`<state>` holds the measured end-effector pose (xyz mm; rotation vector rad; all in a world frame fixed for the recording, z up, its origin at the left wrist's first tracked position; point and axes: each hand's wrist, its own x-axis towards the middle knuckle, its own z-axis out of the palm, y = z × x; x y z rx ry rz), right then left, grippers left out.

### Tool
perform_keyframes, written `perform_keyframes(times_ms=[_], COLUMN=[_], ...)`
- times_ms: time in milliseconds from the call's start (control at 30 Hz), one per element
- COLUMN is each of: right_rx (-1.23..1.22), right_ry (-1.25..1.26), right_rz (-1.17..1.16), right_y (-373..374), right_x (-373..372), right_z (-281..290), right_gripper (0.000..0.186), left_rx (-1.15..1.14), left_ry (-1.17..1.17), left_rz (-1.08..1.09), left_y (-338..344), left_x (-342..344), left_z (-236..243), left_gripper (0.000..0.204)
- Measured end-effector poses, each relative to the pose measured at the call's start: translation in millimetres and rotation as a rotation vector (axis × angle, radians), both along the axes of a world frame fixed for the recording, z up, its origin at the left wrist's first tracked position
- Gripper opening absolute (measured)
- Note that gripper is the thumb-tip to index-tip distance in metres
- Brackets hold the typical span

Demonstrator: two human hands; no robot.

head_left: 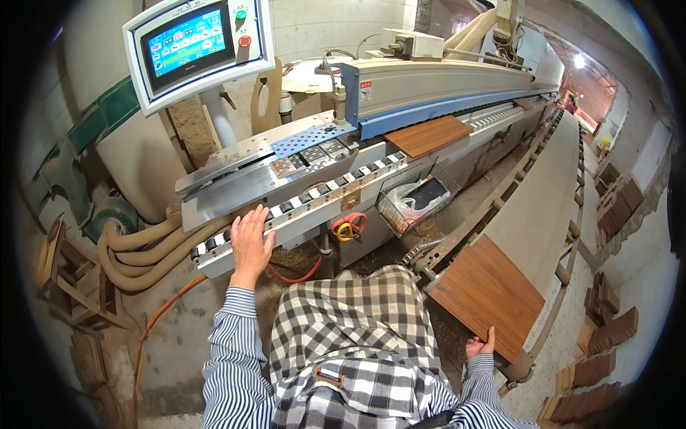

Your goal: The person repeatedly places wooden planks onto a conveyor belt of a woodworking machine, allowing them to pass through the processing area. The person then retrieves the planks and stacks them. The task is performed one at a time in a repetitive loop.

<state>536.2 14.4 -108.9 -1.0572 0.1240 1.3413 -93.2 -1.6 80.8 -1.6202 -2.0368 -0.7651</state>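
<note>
My left hand (250,247) lies flat with its fingers stretched on the end of the roller rail (304,202), along the front of a long edge-banding machine (450,82). Nothing is held in it. At the lower right, my right hand (480,346) grips the near edge of a brown wood-grain panel (489,297), a finger on top and the others curled at the edge, partly hidden. That panel rests at the near end of a long roller conveyor, over a grey board (539,222). Another brown panel (429,136) sits partway along the machine, beside its blue guard.
A control panel (189,46) with a lit screen stands upper left. A wire basket (418,196) with a plastic bag hangs from the machine's front. Thick hoses (146,250) and a wooden stool (71,275) are at left. Stacked brown boards (607,329) line the right wall.
</note>
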Motion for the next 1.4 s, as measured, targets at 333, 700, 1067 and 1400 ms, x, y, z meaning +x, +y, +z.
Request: perform_keyframes(times_ms=[333,700,1067,1400], right_rx=[0.319,0.531,0.584,1.135], right_ry=[-0.058,0.15,0.281,-1.752], right_rz=[0.311,0.969,1.216,1.172], right_y=[6.4,81.7,81.8,49.0], right_x=[-38.8,-280.7,-409.1,-257.1], right_z=[52.8,147.0,191.9,140.1], right_gripper=[0.017,0.016,0.043,0.059], left_rx=[0.064,-0.069,0.101,0.118], left_ry=[-0.196,-0.255,-0.135,-0.208], left_rz=[-0.099,-0.253,0.191,0.302], left_y=[-37.0,-114.8,-115.0,-79.5], left_x=[25.1,90.7,-5.5,-45.0], left_z=[8.2,43.4,5.7,6.2], left_gripper=[0.048,0.07,0.053,0.063])
